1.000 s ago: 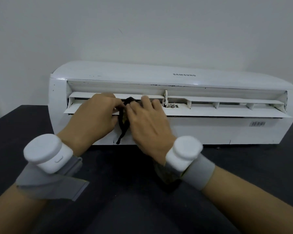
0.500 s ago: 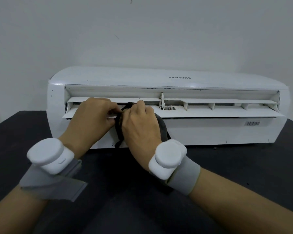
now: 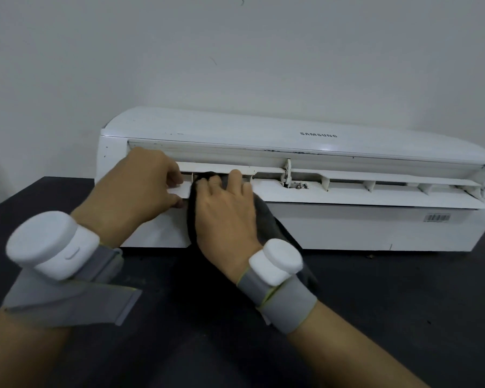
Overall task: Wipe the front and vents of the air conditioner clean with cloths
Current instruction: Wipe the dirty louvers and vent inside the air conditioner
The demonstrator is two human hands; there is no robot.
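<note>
On the dark bench (image 3: 403,298), both wrists carry a white puck on a grey strap (image 3: 280,301). The left hand (image 3: 140,191) pinches the left end of the lower louver flap (image 3: 347,196), thumb beneath and fingers above. Just to its right, the right hand (image 3: 224,217) bends its fingers over a dark cloth (image 3: 266,217), holding it in the vent slot. The white Samsung air conditioner (image 3: 347,231) lies along the far side of the bench against a pale wall (image 3: 235,65).

A dark counter (image 3: 403,309) carries a long white air conditioner (image 3: 347,228), a small speck (image 3: 371,256) lying just before its right end.
</note>
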